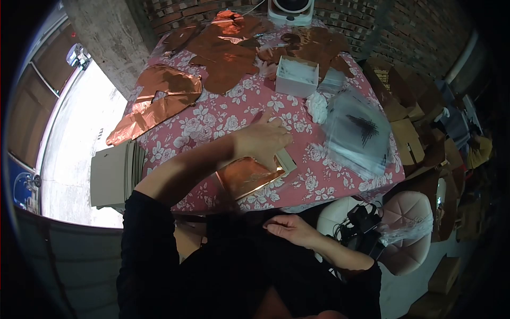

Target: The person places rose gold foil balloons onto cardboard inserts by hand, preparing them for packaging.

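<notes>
My left hand [263, 140] reaches over the front of the table, palm down with its fingers apart. Beneath and beside it lies a shiny copper-coloured sheet [247, 177], and a small pale block [286, 161] sits by its thumb side, partly covered by the hand. My right hand [292, 229] is held low in front of my body, off the table edge. Its fingers are curled and its thumb pressed in; whatever is between the fingertips is too dark and small to name.
Crumpled copper foil [172, 87] covers the back left of the flowered table [207, 125]. A white box [297, 76] and clear plastic bags [358, 130] lie right. Grey boards [114, 173] are stacked left. Chairs [411, 228] stand front right, cartons [406, 141] beyond.
</notes>
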{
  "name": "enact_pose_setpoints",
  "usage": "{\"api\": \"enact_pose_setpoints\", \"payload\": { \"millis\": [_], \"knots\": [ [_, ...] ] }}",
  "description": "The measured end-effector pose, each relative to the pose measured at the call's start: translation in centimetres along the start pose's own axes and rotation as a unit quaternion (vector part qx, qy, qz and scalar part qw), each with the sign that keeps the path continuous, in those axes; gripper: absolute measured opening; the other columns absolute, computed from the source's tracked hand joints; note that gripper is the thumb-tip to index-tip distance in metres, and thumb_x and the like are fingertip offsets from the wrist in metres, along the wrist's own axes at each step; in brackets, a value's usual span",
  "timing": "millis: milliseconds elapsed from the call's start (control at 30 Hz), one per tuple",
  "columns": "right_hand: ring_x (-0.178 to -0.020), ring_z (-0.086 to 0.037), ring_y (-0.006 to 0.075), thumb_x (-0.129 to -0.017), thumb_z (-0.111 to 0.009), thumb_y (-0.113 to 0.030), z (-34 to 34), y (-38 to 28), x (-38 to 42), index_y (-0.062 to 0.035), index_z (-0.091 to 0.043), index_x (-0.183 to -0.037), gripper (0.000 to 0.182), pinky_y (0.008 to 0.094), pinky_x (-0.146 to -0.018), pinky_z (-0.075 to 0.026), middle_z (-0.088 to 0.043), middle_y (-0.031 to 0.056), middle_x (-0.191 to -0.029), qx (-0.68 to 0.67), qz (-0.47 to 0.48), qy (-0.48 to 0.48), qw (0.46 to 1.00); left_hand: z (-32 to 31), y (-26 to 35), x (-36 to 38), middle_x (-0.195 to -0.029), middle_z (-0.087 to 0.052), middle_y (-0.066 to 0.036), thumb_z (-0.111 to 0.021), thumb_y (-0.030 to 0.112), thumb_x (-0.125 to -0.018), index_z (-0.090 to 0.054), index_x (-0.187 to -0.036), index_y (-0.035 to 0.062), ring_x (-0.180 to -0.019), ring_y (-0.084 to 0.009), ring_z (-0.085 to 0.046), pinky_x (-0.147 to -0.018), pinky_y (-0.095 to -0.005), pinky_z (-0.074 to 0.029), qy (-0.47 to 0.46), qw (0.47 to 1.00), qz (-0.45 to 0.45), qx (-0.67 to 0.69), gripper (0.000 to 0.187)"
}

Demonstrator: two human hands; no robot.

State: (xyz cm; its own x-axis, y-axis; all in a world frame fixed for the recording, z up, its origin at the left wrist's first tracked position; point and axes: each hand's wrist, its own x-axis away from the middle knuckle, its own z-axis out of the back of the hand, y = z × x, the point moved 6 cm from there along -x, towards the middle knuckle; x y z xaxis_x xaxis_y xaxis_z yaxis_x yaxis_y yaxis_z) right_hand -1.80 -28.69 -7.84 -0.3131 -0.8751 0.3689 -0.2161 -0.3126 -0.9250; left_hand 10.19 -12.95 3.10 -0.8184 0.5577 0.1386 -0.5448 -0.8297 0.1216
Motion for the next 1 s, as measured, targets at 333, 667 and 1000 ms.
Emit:
{"api": "enact_pose_setpoints", "payload": {
  "millis": [333,667,1000],
  "knots": [
    [-0.068,-0.057,0.0038,-0.095,-0.059,-0.015,-0.1,0.5,-0.8,-0.0058,-0.067,-0.096,0.012,0.02,-0.062,-0.046,-0.064,-0.0042,-0.078,-0.271,0.037,0.127,0.954,-1.8,-0.4,2.8,-0.104,-0.066,-0.014,-0.064,0.07,-0.065,-0.069,-0.103,0.0022,-0.108,-0.03,-0.056,-0.098,-0.0516,-0.032,-0.116,0.975,0.171,-0.083,0.078],
    [-0.067,-0.056,0.003,-0.095,-0.058,-0.016,3.0,-7.3,0.5,-0.0052,-0.067,-0.098,0.014,0.0198,-0.058,-0.047,-0.063,-0.0057,-0.079,-0.022,0.009,0.013,1.0,-0.3,-4.1,6.4,-0.091,-0.067,-0.011,-0.078,0.035,-0.075,-0.064,-0.101,-0.0017,-0.085,-0.0166,-0.063,-0.074,-0.03,-0.049,0.055,0.896,0.159,0.412,0.048],
    [-0.054,-0.048,0.0005,-0.09,-0.066,-0.017,5.4,-10.5,-2.6,-0.0047,-0.07,-0.093,0.013,0.0176,-0.049,-0.039,-0.061,-0.0066,-0.068,0.086,-0.04,-0.045,0.994,-1.6,-5.0,8.4,-0.085,-0.069,-0.008,-0.075,0.01,-0.079,-0.066,-0.094,-0.0045,-0.076,-0.0117,-0.065,-0.067,-0.0246,-0.051,0.03,0.699,0.105,0.707,0.023]
  ]
}}
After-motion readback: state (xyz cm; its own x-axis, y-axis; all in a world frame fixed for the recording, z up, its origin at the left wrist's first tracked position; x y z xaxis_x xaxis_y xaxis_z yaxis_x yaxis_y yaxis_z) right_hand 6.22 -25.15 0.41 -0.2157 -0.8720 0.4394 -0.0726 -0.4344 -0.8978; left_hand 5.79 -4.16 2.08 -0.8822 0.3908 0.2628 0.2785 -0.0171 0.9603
